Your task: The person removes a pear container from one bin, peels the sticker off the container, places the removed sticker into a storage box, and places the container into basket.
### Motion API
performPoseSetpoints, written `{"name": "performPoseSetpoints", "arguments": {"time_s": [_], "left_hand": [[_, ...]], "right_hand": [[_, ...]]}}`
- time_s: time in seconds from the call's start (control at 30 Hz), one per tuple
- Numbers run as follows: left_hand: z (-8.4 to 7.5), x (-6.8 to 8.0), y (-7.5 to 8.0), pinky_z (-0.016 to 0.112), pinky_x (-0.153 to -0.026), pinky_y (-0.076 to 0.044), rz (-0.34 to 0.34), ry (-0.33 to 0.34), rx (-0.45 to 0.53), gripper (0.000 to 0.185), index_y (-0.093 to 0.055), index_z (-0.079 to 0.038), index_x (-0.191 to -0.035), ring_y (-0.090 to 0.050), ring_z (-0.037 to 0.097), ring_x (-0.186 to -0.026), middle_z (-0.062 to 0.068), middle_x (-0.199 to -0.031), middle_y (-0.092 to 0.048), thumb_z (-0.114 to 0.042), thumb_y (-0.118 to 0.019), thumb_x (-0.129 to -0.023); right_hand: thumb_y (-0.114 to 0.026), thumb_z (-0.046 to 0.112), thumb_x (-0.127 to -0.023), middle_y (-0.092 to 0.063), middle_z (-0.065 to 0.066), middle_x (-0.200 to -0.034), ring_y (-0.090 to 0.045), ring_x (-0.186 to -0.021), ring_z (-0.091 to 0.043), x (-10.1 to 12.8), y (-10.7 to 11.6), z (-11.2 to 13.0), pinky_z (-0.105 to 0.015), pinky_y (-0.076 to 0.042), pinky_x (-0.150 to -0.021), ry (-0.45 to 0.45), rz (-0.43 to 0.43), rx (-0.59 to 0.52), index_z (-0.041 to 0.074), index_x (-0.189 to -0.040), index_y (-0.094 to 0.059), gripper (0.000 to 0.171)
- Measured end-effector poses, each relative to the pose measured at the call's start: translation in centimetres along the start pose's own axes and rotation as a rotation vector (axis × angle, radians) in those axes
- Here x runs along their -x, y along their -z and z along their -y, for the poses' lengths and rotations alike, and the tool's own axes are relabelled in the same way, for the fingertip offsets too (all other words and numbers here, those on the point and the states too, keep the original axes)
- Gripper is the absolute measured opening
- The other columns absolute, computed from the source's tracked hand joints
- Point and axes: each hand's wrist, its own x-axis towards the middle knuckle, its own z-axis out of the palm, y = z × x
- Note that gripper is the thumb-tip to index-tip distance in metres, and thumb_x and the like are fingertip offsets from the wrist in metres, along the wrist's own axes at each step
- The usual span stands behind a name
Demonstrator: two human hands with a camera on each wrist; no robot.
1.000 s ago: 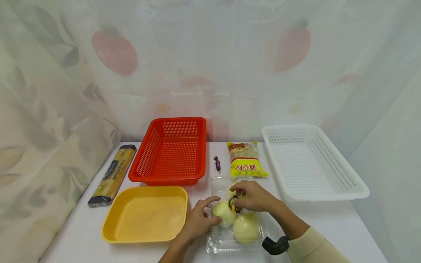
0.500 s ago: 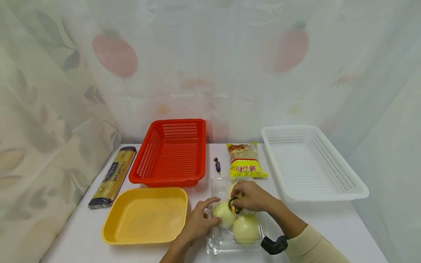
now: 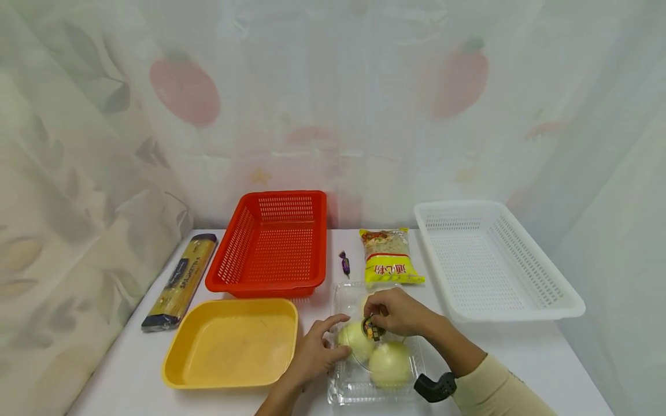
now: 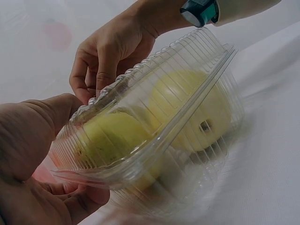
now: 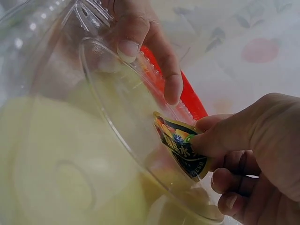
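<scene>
A clear plastic clamshell box holds pale yellow-green fruits, apple- or pear-like. My left hand grips the box's left side, thumb and fingers apart around its edge in the left wrist view. On the lid is a small dark label with printed fruit and gold lettering. My right hand pinches that label between thumb and forefinger, its other fingers curled beneath. The label bends up at the pinched side; how much of it still sticks to the lid I cannot tell. The right hand hides the box's far right part.
Left of the box stand a yellow tub and a red basket, with a spaghetti pack beyond them. A purple-wrapped candy and a yellow pasta bag lie behind the box. At right is a white basket.
The right forefinger has come down and the fingers have drawn together on the label, which now shows more of its face and sits tilted. The left hand keeps its place.
</scene>
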Motion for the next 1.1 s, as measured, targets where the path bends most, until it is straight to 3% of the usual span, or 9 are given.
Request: {"name": "performPoseSetpoints", "arguments": {"time_s": [0.3, 0.63, 0.87, 1.1], "left_hand": [[-0.1, 0.2, 0.0, 0.028, -0.053, -0.040, 0.003, 0.002, -0.010, 0.058, -0.063, -0.022, -0.126, -0.044, 0.019, -0.069, 0.010, -0.102, -0.048, -0.017, -0.079, -0.071], [0.0, 0.2, 0.0, 0.027, -0.052, -0.041, 0.006, 0.001, 0.012, 0.058, -0.063, -0.021, -0.127, -0.045, 0.019, -0.069, 0.011, -0.103, -0.048, -0.016, -0.078, -0.071], [-0.1, 0.2, 0.0, 0.028, -0.053, -0.042, 0.004, -0.003, 0.015, 0.058, -0.063, -0.022, -0.127, -0.045, 0.020, -0.071, 0.011, -0.102, -0.048, -0.016, -0.078, -0.071], [-0.1, 0.2, 0.1, 0.028, -0.053, -0.042, 0.010, 0.004, 0.019, 0.059, -0.062, -0.021, -0.127, -0.046, 0.020, -0.070, 0.011, -0.103, -0.048, -0.016, -0.078, -0.071]], "right_hand": [[-0.069, -0.003, -0.082, -0.065, 0.010, -0.078, -0.054, -0.068, -0.006, 0.4, 0.1, -0.1, -0.025, -0.048, -0.061, 0.041, -0.052, 0.009, 0.014, -0.083, -0.070, 0.017], [-0.070, 0.005, -0.086, -0.066, 0.011, -0.081, -0.057, -0.069, -0.006, 0.9, 0.3, -0.7, -0.026, -0.051, -0.063, -0.044, -0.081, -0.053, 0.015, -0.087, -0.072, 0.011], [-0.071, 0.004, -0.085, -0.064, 0.006, -0.075, -0.057, -0.064, -0.010, 1.4, 0.3, -1.0, -0.029, -0.052, -0.056, -0.091, -0.117, -0.164, 0.012, -0.086, -0.071, 0.007], [-0.070, 0.002, -0.085, -0.065, -0.005, -0.076, -0.061, -0.058, -0.019, 1.9, -0.1, -1.4, -0.037, -0.055, -0.053, -0.137, -0.192, -0.356, 0.004, -0.089, -0.070, 0.004]]}}
